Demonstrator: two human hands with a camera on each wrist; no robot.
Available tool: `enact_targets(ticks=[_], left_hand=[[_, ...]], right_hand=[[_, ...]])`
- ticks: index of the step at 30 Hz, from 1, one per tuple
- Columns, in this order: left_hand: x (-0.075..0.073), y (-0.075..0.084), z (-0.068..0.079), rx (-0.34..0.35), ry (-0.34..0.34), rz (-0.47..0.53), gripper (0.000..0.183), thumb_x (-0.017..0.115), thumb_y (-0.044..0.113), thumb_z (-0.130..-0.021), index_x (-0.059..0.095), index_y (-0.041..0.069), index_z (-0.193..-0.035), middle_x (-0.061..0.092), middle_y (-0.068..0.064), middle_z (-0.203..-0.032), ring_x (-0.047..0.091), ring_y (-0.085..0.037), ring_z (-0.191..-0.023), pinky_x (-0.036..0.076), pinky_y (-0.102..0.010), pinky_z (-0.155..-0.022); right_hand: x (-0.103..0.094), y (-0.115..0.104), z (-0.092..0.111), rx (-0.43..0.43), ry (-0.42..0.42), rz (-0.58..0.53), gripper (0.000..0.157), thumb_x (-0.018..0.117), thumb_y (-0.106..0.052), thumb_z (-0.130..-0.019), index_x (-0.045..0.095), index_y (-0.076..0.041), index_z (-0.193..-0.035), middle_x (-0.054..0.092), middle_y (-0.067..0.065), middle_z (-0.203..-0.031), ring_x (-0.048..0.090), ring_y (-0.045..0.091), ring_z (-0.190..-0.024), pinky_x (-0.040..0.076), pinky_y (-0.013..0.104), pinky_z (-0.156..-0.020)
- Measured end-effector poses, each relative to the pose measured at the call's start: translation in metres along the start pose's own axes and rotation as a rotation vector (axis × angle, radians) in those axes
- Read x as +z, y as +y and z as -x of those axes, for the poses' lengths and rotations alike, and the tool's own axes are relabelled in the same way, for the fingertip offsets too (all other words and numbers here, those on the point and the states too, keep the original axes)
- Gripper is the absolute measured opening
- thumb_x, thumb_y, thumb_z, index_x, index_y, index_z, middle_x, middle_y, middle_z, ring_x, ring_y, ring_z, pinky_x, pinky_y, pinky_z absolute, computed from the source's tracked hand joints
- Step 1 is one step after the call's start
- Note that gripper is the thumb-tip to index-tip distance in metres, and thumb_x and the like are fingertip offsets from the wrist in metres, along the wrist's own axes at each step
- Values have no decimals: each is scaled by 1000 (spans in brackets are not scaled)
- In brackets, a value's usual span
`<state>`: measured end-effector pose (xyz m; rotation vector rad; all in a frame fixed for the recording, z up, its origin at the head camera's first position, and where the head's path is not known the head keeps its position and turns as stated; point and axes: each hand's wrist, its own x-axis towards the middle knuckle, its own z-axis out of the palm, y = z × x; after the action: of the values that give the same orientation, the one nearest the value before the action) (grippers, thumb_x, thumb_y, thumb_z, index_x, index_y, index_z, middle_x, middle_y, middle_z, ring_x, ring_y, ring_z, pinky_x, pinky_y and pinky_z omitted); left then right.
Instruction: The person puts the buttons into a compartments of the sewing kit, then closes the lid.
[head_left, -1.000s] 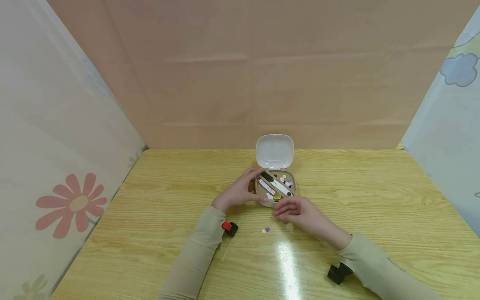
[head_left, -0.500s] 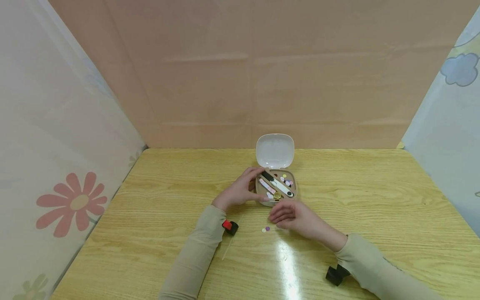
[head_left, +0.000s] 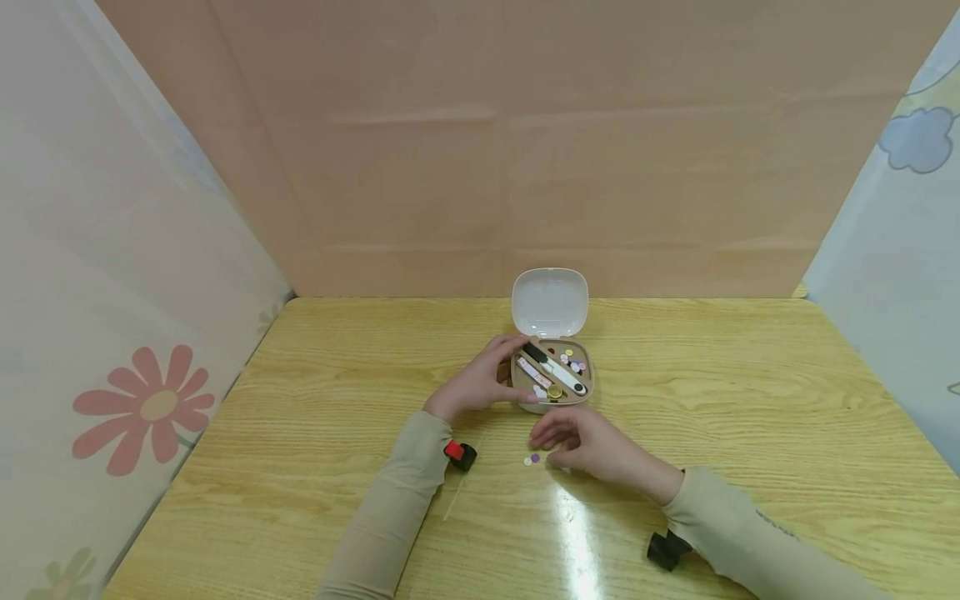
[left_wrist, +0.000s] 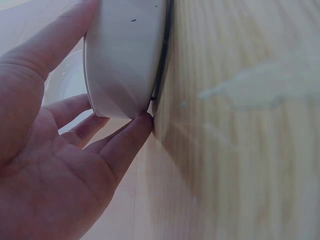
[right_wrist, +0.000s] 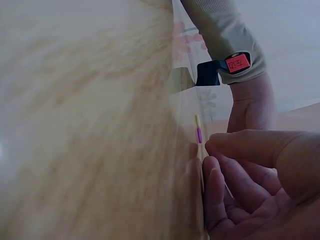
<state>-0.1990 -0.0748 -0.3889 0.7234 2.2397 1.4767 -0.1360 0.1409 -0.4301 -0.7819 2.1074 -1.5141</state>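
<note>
My left hand (head_left: 480,379) grips the left side of a small sewing box (head_left: 554,409), thumb along the front rim and fingers at the back. In the left wrist view, fingertips touch the pale wall of the box (left_wrist: 125,60). Its lid (head_left: 550,302) stands open at the back. Inside lie a black-and-white slim tool (head_left: 562,375), a pink-and-white strip (head_left: 533,372), a round gold piece (head_left: 554,390) and several small buttons (head_left: 574,366). My right hand (head_left: 588,446), loosely curled, hovers just right of a purple button (head_left: 536,457) and a pale yellow button (head_left: 527,461) on the table.
The wooden table (head_left: 360,375) runs back to a plain brownish curtain (head_left: 390,167). Patterned white sheets flank it on both sides. A thin clear strip (head_left: 455,497) lies below the left wrist. Black camera mounts (head_left: 663,551) sit on both wrists.
My right hand has moved away from the box front, toward me and slightly left, down to the two loose buttons. The left hand and the box have stayed in place.
</note>
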Motion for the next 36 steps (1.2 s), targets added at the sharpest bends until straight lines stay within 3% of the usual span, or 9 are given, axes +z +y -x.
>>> enact_targets(ticks=[10,36], left_hand=[[0,-2,-1,4,-11,46,86,76,2,-80,24,-3,-148,24,-22,-146,34,-35,-133,34,-45,-108],[0,-4,-1,9,-1,34,84,77,2,-80,27,-3,-148,25,-20,-147,33,-33,-134,34,-44,-108]], right_hand=[[4,2,-4,10,9,72,27,73,5,-78,65,-1,-103,69,8,-96,64,24,-89,56,29,-75],[11,2,-12,-36,50,211,19,75,2,-78,67,-3,-95,67,1,-82,61,11,-76,54,25,-70]])
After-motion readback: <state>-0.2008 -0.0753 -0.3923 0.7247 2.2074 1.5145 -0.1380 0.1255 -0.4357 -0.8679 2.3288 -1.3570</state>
